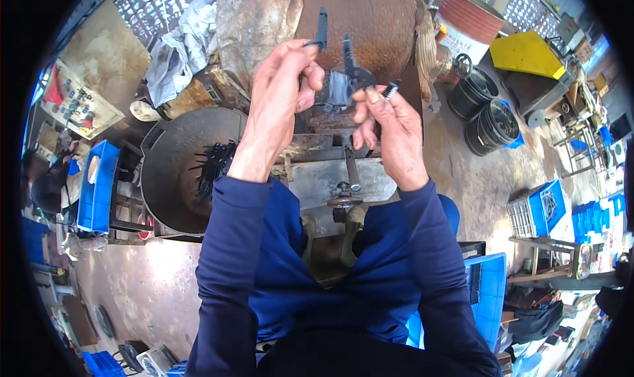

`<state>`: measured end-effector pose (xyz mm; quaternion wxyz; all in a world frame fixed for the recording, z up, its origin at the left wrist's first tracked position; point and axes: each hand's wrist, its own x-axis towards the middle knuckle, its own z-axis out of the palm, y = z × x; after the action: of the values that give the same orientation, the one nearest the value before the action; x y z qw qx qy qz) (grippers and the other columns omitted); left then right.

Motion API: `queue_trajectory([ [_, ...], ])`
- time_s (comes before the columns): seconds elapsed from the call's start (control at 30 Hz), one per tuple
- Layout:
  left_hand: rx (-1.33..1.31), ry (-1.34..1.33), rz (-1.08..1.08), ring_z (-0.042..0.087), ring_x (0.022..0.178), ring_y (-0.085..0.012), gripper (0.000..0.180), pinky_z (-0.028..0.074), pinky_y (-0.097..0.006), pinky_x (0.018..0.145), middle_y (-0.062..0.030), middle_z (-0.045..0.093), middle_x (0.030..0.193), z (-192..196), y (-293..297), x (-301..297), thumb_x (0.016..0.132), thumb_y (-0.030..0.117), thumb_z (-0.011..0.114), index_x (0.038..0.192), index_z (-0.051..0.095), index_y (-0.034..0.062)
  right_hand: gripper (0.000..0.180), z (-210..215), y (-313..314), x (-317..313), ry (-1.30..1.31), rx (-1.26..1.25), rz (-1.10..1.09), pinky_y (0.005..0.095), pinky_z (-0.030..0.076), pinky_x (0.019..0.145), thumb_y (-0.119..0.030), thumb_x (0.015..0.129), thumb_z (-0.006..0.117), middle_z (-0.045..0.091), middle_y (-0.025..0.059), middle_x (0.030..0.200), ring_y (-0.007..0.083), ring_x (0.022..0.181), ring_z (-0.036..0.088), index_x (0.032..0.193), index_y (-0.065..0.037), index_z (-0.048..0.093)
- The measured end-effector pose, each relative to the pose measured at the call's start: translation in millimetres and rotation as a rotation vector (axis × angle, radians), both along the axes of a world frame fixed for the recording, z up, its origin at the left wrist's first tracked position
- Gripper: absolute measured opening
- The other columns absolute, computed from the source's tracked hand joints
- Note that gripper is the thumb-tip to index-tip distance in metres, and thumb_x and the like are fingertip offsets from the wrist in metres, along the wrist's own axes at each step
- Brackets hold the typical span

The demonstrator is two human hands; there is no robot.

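Probably light, stiff, best gripped low: dark strip (321,27), left hand (280,86) pinching; dark elongated piece (349,55), right hand (394,125) pinching.

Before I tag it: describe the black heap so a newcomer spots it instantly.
Start at the large round basin on the person's left. Inside it, toward the right side near the left forearm, lies the black heap. Unlike the black part in the left hand, it is a spiky tangle of many thin pieces.

Basin (173,162) bars the left; floor (462,185) opens right.
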<state>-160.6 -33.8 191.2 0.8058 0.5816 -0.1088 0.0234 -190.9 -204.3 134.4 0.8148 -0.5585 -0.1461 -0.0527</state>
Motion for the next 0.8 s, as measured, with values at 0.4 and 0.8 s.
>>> queue_trajectory([
  [0.4,0.052,-0.327,-0.049,0.04,0.053,-0.0028,0.024,0.031,-0.02,0.048,-0.0014,0.056,0.075,44,-13,-60,0.103,0.022,0.047,0.099,0.057,0.0007,0.032,83,17,-55,-0.244,-0.327,-0.294,0.0214,0.043,0.053,-0.027,0.103,0.051,0.06,0.0036,0.075,0.0065,0.057,0.051,0.101,0.003,0.063],
  [0.8,-0.217,-0.354,-0.091,0.043,0.051,-0.0017,0.024,0.034,-0.018,0.045,-0.0001,0.059,0.074,55,-15,-86,0.103,0.023,0.054,0.095,0.06,0.0019,0.029,105,27,-82,-0.355,-0.514,-0.395,0.0199,0.044,0.059,-0.025,0.103,0.052,0.064,0.0011,0.082,0.0044,0.068,0.054,0.102,0.001,0.065],
])
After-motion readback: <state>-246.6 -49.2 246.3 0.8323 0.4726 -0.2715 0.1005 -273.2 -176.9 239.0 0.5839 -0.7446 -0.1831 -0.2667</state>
